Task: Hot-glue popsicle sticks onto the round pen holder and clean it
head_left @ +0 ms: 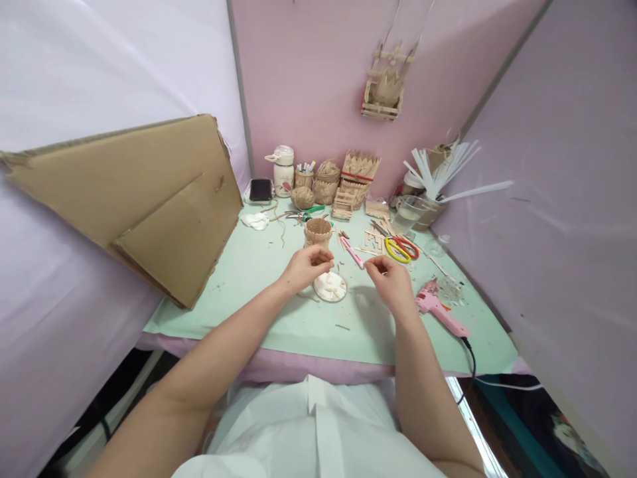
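Note:
My left hand point(311, 267) is over the table, its thumb and fingertips pinched together at the upper left edge of a round dish point(330, 287) of white material with small pale pieces in it. Anything between those fingertips is too small to make out. Just behind this hand stands a brown cup with a scalloped rim point(318, 232). To the right, my right hand point(387, 275) has thumb and index finger pressed together near the end of a pink and white pen point(352, 253); what they hold, if anything, cannot be seen.
Yellow scissors point(397, 249), red scissors point(409, 247) and wooden sticks lie at right, with a pink glue gun point(442, 312) nearer. Cardboard point(174, 206) stands at left. A white bottle point(283, 174), twine ball point(302, 198) and clear cup point(408, 214) are behind.

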`<state>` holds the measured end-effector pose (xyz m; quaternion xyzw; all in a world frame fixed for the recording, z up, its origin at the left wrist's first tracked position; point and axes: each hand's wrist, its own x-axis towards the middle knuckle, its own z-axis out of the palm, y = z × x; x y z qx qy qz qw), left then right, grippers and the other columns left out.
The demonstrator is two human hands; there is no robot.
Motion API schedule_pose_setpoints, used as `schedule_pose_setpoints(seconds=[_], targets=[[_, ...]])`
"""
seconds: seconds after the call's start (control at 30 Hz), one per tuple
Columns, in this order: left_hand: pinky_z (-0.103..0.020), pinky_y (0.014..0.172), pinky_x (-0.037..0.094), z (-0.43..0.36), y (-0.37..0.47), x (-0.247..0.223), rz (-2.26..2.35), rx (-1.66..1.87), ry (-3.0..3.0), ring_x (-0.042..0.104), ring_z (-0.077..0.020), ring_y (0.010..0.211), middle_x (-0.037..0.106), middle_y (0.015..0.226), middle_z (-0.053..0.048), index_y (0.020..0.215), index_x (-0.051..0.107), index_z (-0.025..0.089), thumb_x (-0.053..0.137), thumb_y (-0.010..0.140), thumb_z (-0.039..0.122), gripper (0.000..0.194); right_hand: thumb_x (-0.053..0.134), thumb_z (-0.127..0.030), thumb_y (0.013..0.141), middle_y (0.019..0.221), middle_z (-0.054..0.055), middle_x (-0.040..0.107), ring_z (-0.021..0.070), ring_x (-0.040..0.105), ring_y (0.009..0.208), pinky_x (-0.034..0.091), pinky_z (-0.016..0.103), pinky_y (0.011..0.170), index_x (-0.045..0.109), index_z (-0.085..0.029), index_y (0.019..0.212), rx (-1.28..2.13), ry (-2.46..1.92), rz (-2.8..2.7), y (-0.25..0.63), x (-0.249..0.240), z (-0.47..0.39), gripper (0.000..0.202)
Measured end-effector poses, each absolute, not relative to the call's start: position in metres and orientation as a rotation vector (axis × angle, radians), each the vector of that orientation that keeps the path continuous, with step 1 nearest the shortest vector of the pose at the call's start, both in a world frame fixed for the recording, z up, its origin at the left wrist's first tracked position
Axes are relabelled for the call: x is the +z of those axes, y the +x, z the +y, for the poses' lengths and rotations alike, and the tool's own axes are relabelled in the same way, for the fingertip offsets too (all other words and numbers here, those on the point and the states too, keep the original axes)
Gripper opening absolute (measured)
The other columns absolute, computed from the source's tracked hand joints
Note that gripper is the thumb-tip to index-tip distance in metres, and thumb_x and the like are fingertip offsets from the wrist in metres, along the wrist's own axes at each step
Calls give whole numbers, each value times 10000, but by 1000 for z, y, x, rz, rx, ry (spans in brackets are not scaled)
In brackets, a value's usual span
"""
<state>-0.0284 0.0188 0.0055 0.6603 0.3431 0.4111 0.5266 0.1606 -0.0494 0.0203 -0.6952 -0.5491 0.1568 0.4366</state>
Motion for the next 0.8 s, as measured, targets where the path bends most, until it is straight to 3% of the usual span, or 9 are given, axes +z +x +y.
schedule_pose_setpoints(seconds=[0.3, 0.53, 0.8], targets=[[-267, 643, 465, 19, -30, 8, 808, 902, 1571, 588, -120, 628, 635, 681, -10, 769, 618, 128, 701, 646, 287, 218, 465, -226, 778, 883, 80, 642, 217, 553, 862, 348, 293, 686, 677, -202, 734, 265, -2213, -1750, 176, 0, -51, 218], [-272, 651, 472, 17, -34, 18, 749, 931, 1465, 592, -118, 641, 649, 712, -24, 783, 635, 122, 745, 620, 281, 253, 449, -337, 819, 1017, 138, 625, 259, 563, 923, 392, 370, 823, 652, -150, 1043, -59, -2220, -1540, 225, 12, -80, 356], [-185, 625, 459, 33, -65, 36, 410, 1366, 1007, 567, -62, 654, 635, 715, 13, 760, 637, 171, 775, 620, 203, 199, 548, -563, 702, 1138, 191, 607, 363, 540, 1059, 429, 428, 827, 615, -109, 1126, -47, -2611, -1472, 298, 4, -132, 624]])
